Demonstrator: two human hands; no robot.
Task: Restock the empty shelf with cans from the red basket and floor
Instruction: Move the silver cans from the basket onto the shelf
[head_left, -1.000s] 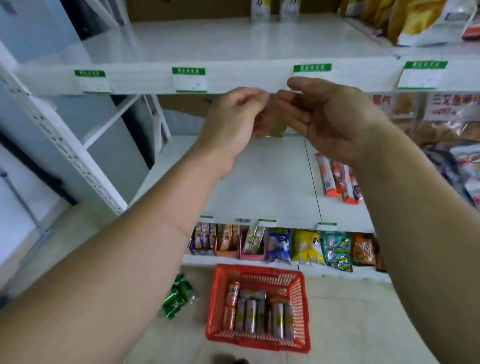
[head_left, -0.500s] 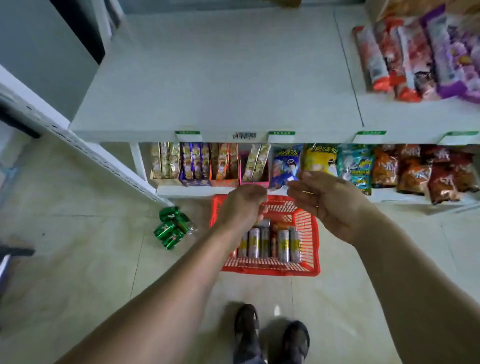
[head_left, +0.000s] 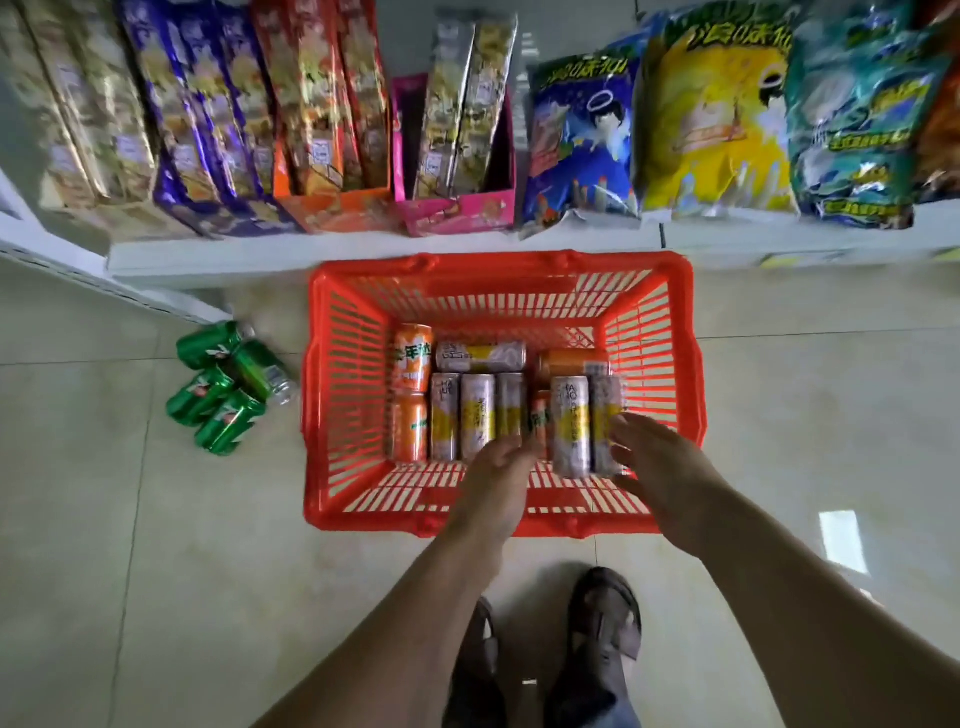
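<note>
We reach both hands down into the red basket (head_left: 501, 270), where the cans (head_left: 478, 415) lie packed on their sides. Our left hand (head_left: 501, 462) curls loosely over a slim can, nothing gripped yet; our right hand (head_left: 649, 457) spreads relaxed beside another. Green cans (head_left: 228, 387) wait on the floor nearby. The empty shelf is out of view, fingertips blurred.

Red basket (head_left: 332, 415), slatted plastic, sits on tiled floor just in front of bottom shelf. Inside: approx. a dozen cans lying on their sides — tall silver-and-yellow cans (head_left: 478, 415) in a row, orange cans (head_left: 412, 358) at left & rear. Four green cans (head_left: 228, 387) lie clustered on floor left of basket, touching one another.
</note>
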